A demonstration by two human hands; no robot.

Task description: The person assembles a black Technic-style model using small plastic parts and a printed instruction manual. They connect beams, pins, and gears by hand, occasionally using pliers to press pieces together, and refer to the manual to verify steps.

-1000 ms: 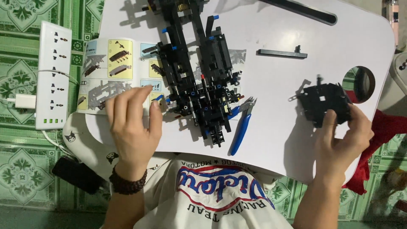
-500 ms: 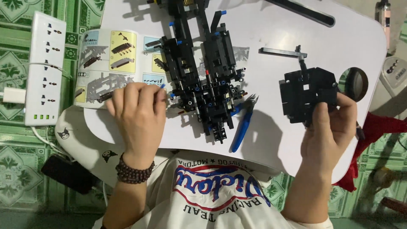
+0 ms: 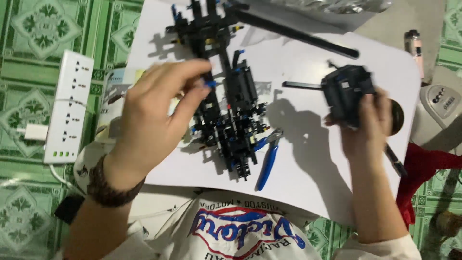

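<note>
Head view. I am holding my left hand (image 3: 156, 115) above the white board (image 3: 308, 163), fingers loosely spread and stretched toward the chassis (image 3: 226, 96); the fingertips (image 3: 199, 84) are touching or hovering just over its left edge near a small blue pin, and motion blur is keeping me from telling whether they are pinching anything. A dark bead bracelet (image 3: 103, 185) is sitting on that wrist.

The chassis, a long black brick-built frame with blue pins, is lying flat along the middle of the board, running from the top edge down toward my chest.

I am gripping a black block (image 3: 346, 91) in my right hand (image 3: 368, 127), fingers closed around its lower side, lifting it over the right part of the board, well apart from the chassis.

Blue pliers (image 3: 267, 161) are lying just beside the lower right end of the chassis. A black rod (image 3: 298, 36) is lying slantwise near the top, and a shorter black beam (image 3: 301, 85) is lying just left of the block. A booklet (image 3: 113, 103) is showing partly under my left hand. A white power strip (image 3: 67, 106) is resting on the green tiled floor (image 3: 29, 29) to the left.
</note>
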